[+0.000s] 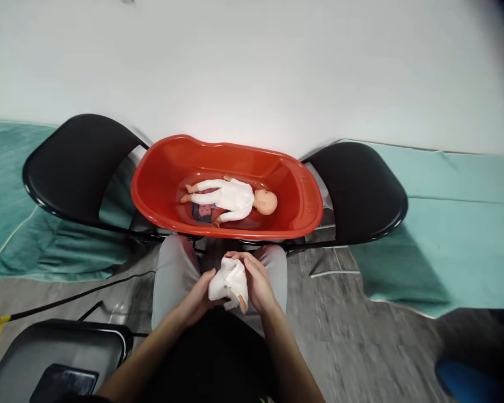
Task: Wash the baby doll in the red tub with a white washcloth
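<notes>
Over my lap, my left hand (198, 299) and my right hand (258, 282) are closed on a small crumpled white cloth (227, 280), one at each side. A narrow orange-brown patch shows at the cloth's lower right edge. Just beyond my knees stands a red baby bathtub (243, 230). In it a bald baby doll (235, 198) in a white suit lies on its back, head to the right. A dark item with a pink print (202, 212) lies beside the doll's legs, its kind unclear.
Black folding chairs stand left (78, 168) and right (363, 190) of the tub. Green sheets (453, 240) spread at both sides. A dark phone-like slab (65, 383) rests on another black chair (63, 341) at lower left. A black cable (88, 294) crosses the grey floor.
</notes>
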A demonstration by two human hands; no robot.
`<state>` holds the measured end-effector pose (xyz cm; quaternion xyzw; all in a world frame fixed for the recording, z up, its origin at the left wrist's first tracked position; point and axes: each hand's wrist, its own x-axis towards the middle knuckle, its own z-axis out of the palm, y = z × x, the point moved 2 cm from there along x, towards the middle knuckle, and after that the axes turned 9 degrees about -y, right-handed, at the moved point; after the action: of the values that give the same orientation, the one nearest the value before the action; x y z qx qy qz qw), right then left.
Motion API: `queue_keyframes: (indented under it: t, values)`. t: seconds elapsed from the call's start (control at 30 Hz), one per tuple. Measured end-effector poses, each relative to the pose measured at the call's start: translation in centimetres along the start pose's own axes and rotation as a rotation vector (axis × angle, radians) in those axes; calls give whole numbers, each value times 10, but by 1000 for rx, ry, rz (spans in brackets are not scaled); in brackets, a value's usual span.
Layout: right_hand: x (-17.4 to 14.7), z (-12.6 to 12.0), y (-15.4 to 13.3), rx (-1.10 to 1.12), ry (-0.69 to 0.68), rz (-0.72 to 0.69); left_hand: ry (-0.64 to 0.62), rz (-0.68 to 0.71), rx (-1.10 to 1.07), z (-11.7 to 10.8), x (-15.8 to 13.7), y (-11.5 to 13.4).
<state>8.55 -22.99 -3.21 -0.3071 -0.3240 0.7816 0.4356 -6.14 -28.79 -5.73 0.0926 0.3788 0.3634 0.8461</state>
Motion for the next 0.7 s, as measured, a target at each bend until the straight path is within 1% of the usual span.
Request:
queue_keyframes:
  t: [0.07,0.1,0.13,0.2,0.23,0.3,0.37,0.43,0.53,0.6,0.7]
  values:
    - [-6,-9,3,-82,1,32,92,8,141,-10,-9,9]
    - [-7,-12,4,-105,17,46,115,18,232,-12,-11,15]
    - [-8,-14,7,-120,38,58,115,31,320,-13,-12,20]
    - [-5,-17,11,-132,103,69,76,75,458,-11,-9,29]
    - [-3,-17,14,-118,141,65,60,103,507,-9,-7,33]
    - [4,-16,19,-28,190,72,75,170,593,-5,-1,40]
    - [11,-15,22,88,184,110,101,237,653,-2,2,44]
    - [16,-15,24,146,150,145,94,282,644,0,2,46]
    - [14,-17,25,116,121,135,76,310,513,-2,0,48]
    - [10,-19,26,24,131,137,93,298,428,-6,-3,48]
    - [5,-19,27,-135,162,113,97,267,358,-12,-7,50]
